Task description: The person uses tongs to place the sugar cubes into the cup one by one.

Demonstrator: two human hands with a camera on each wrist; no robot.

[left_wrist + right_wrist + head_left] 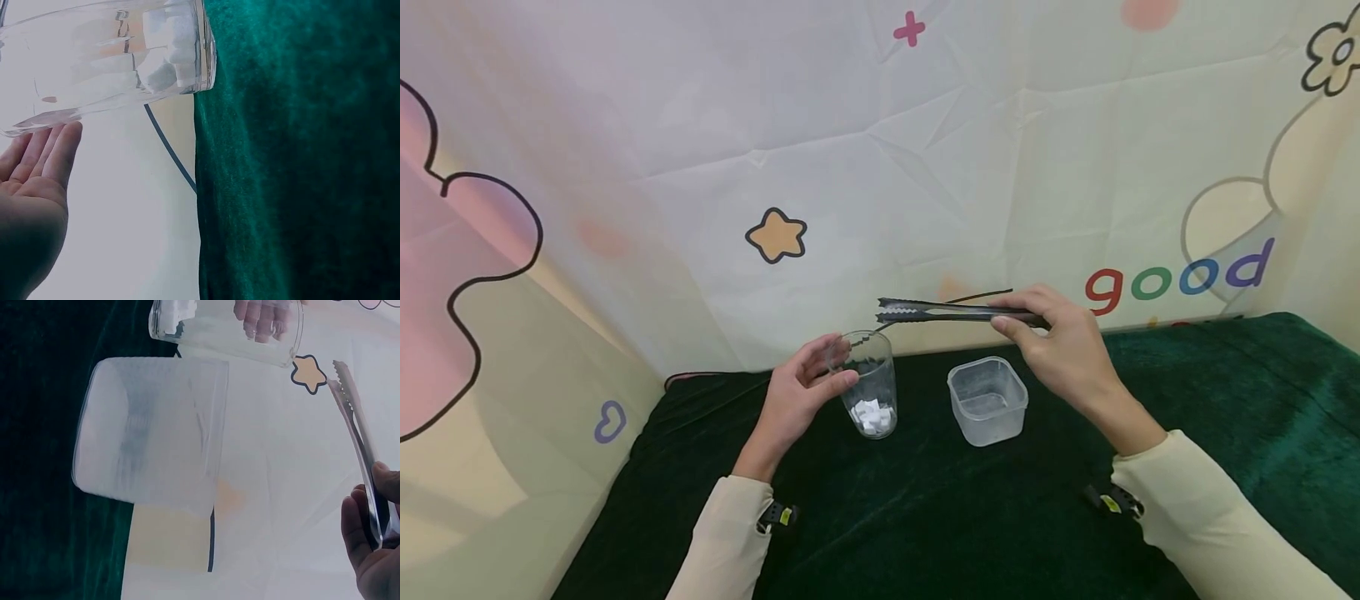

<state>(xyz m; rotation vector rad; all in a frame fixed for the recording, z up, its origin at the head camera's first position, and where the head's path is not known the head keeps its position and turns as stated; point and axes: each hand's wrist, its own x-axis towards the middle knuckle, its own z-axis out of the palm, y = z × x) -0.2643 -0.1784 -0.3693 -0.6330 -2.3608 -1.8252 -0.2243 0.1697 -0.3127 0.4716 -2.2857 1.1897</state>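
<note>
A clear drinking glass (880, 379) stands on the green cloth with several small white cubes (874, 418) at its bottom. My left hand (801, 383) holds it near the rim, thumb on the near side and fingers around the far side. Metal tongs (947, 312) are in my right hand (1063, 346), pinched between thumb and fingers near the back end. They lie level above the cloth, tips pointing left, just above and right of the glass rim. Nothing shows between the tips (337, 372), which are slightly apart. Below them stands a translucent square plastic container (988, 408) with nothing visible inside.
Dark green cloth (880, 525) covers the table. Behind it hangs a pale printed backdrop (880, 192) with a star, a heart and the word "good". The container stands a short gap right of the glass.
</note>
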